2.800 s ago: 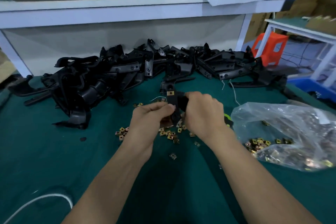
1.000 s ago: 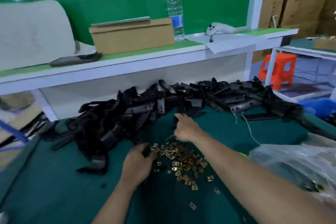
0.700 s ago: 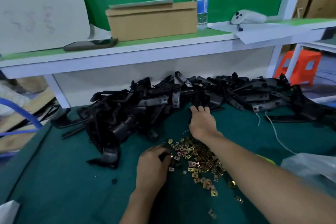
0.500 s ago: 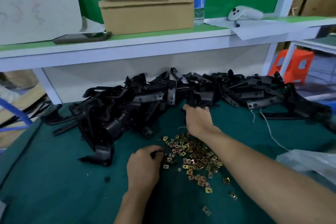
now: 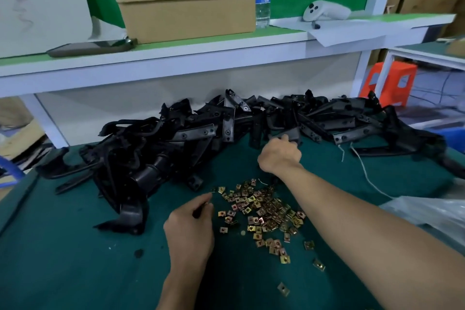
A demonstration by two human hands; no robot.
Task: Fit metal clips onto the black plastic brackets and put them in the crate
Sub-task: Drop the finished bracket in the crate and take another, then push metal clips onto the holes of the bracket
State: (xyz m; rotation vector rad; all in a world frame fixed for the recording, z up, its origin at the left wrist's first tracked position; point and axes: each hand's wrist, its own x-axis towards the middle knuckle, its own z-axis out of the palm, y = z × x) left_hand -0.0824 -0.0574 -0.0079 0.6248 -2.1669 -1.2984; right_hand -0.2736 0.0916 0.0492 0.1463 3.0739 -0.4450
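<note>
A long heap of black plastic brackets [image 5: 191, 138] lies across the back of the green table [image 5: 63, 259]. My right hand [image 5: 279, 156] reaches to the heap's front edge, and its curled fingers grip one black bracket [image 5: 289, 134] there. Loose brass-coloured metal clips [image 5: 261, 211] are scattered on the table in front of me. My left hand [image 5: 188, 229] rests at the left edge of the clips with its fingers curled and thumb against forefinger. Whether it pinches a clip is hidden.
A clear plastic bag [image 5: 427, 211] lies at the right, with a white string [image 5: 364, 168] beside it. The white shelf [image 5: 176, 58] above carries a cardboard box [image 5: 186, 12], a water bottle, a phone and a white controller. An orange stool [image 5: 390, 83] and something blue [image 5: 453, 133] lie beyond the table's right end.
The bracket both hands held 2.8 s ago is gone from them. My right hand has reached to the heap and closed on a bracket; my left hand stays by the clips.
</note>
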